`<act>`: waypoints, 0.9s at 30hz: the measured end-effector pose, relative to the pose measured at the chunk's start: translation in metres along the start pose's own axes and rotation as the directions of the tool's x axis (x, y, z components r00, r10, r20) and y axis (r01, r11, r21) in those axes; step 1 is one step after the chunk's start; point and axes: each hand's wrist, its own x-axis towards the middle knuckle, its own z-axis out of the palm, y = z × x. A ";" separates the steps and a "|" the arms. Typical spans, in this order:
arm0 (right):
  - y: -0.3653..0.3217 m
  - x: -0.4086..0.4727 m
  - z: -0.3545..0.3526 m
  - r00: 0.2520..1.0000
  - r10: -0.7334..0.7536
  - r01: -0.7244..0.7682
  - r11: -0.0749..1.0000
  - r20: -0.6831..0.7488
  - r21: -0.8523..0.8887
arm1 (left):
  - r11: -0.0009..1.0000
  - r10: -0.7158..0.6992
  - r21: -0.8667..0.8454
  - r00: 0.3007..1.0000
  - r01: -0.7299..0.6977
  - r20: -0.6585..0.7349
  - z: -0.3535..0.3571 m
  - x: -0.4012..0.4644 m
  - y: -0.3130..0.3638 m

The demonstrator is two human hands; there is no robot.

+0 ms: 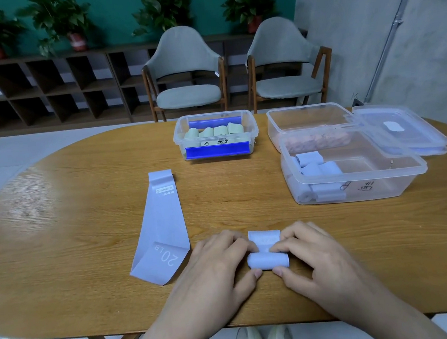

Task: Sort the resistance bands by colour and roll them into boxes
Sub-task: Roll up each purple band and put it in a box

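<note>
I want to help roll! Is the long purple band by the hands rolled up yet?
Not yet. The long purple band lies flat on the table, only its ends folded over.

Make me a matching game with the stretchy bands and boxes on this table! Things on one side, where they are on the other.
Things:
1. Green rolls
2. Flat purple band
3. Half-rolled purple band
4. Purple rolls

Places:
A. Between the left hand and the right hand
B. In the near right box
C. Lying on the table, left of the hands
D. In the box with blue clips

Pairs: 1-D, 2-C, 3-A, 4-B
</note>
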 end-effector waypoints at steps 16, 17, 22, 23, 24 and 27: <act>-0.004 0.001 -0.004 1.000 0.021 -0.021 1.000 0.000 0.018 | 0.999 -0.034 -0.020 0.999 0.034 0.003 0.001 0.001 -0.002; -0.004 0.001 -0.004 1.000 0.019 -0.019 1.000 -0.002 0.018 | 0.999 -0.034 -0.018 0.999 0.034 0.004 0.001 0.001 -0.001; -0.002 0.002 -0.001 0.997 0.061 -0.060 0.998 -0.042 0.023 | 0.999 -0.036 -0.007 0.999 0.036 0.016 0.000 0.002 0.000; -0.002 0.002 -0.001 0.997 0.063 -0.062 0.998 -0.053 0.014 | 0.999 -0.043 -0.010 0.999 0.043 0.018 0.000 0.003 0.000; -0.003 0.002 0.000 0.996 0.060 -0.060 0.998 -0.060 0.005 | 0.998 -0.052 -0.018 0.999 0.052 0.017 0.000 0.003 0.000; -0.003 0.002 0.000 0.997 0.053 -0.054 0.999 -0.059 -0.008 | 0.997 -0.070 -0.032 0.997 0.070 0.019 0.000 0.006 0.000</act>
